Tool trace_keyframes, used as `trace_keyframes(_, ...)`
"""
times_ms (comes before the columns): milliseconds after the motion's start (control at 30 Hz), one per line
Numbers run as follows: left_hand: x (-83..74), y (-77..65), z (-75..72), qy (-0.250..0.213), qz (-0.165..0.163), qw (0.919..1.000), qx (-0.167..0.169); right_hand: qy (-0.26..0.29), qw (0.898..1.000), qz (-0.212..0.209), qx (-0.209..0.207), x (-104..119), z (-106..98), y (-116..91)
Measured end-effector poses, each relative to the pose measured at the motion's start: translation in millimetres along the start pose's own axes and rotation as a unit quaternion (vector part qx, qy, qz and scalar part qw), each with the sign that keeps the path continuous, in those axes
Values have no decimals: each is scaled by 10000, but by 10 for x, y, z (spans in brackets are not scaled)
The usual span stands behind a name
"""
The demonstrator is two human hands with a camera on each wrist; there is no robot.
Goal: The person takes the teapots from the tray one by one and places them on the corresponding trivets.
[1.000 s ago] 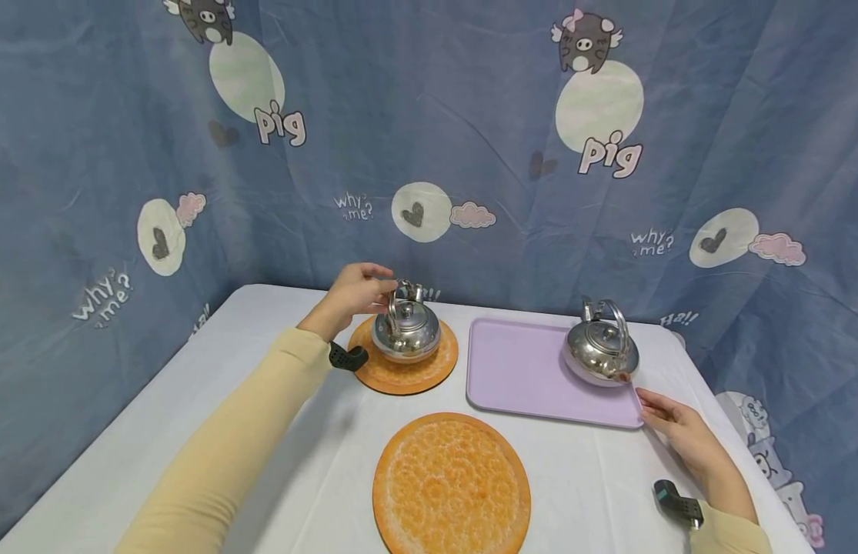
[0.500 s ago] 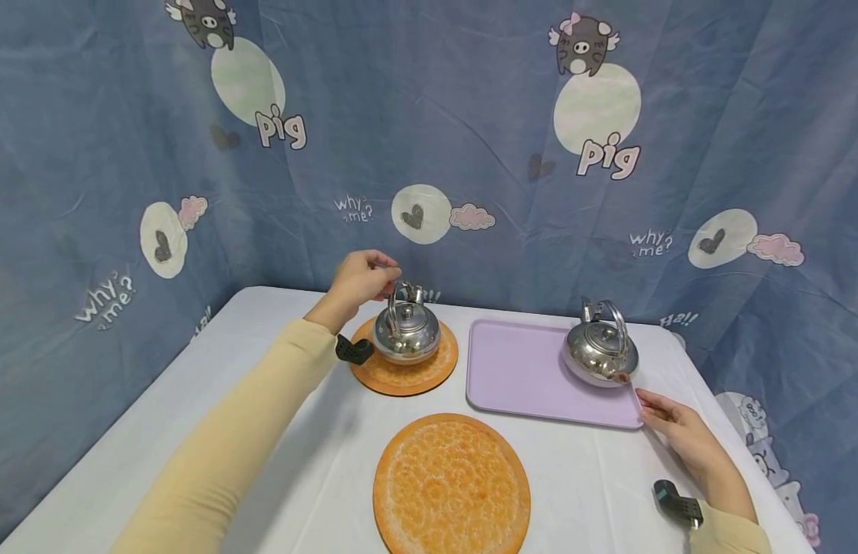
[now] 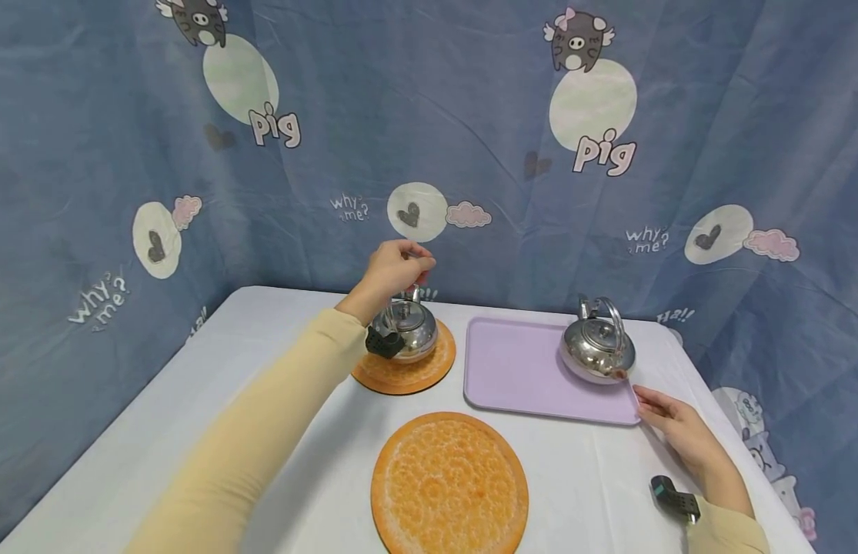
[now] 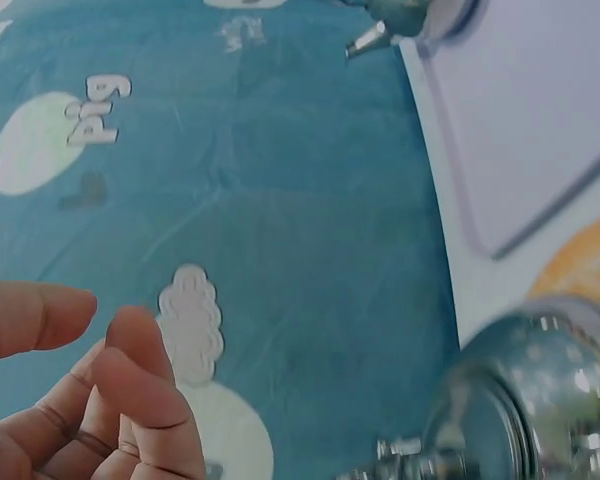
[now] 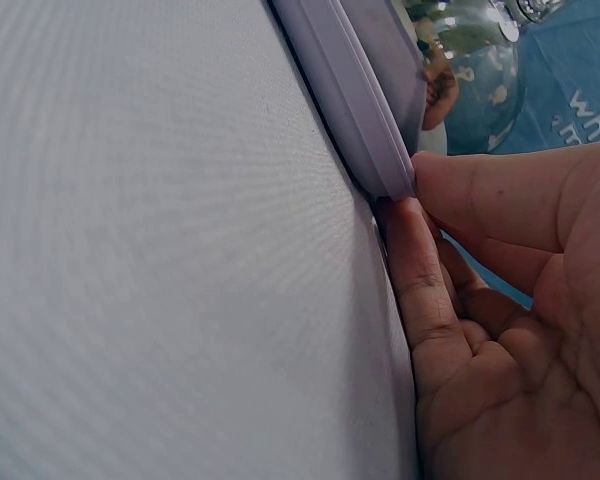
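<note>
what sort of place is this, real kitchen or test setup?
Probably a staged tabletop recording setup, though the room beyond isn't visible: a blue pig-print curtain hangs behind a white-covered table, and the person wears a black wrist camera on each arm.

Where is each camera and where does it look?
Head: on the head, looking forward and down at the tablecloth; left hand and right hand show.
Left wrist: on that wrist, looking past the left hand toward the blue curtain.
Right wrist: on that wrist, facing the right hand pinching the lilac tray.
All three views share that tray.
</note>
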State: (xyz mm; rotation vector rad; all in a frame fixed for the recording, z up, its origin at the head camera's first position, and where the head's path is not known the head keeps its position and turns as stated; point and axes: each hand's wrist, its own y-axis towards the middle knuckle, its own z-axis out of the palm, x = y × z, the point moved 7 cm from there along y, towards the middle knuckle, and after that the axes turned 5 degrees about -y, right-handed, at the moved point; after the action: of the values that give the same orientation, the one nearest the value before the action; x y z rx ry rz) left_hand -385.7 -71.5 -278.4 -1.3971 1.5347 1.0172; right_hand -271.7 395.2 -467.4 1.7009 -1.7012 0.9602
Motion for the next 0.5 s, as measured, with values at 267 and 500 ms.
trace_keyframes(267,-170,-3,330,-70,125,9996,242,26,10000,-28,11,-7,1,22)
trace_keyframes(500,-272,-19,638,-261,195,9984,467,64,10000,17,2,-19,-5,26)
